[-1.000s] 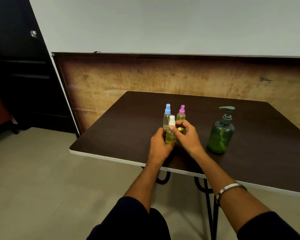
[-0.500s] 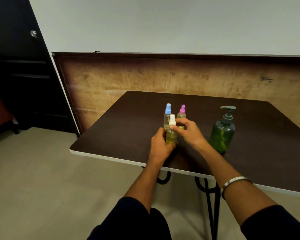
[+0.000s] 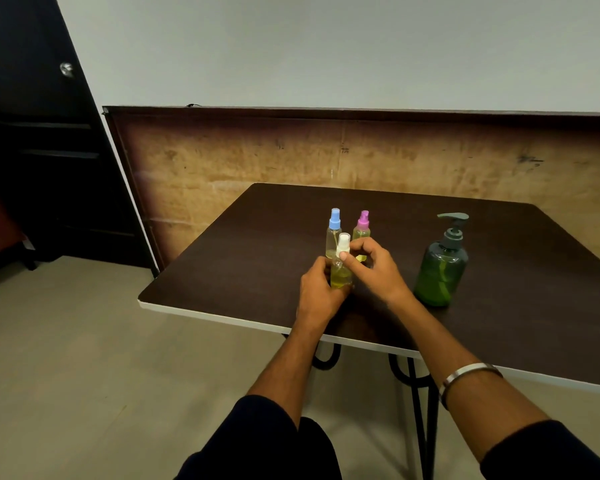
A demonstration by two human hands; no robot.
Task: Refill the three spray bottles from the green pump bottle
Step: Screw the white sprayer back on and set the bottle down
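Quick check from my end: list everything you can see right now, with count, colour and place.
white-capped spray bottle: 1, clear with yellow-green liquid, upright near the table's front edge, between the hands
blue-capped spray bottle: 1, clear with yellowish liquid, just behind the white-capped one
pink-capped spray bottle: 1, clear with yellowish liquid, right of the blue-capped one
green pump bottle: 1, green with dark pump head, right of the hands
table: 1, dark brown top, white edge, black legs
door: 1, black, far left
bangle: 1, silver, right wrist
left hand: grips the white-capped bottle's body
right hand: pinches its white cap
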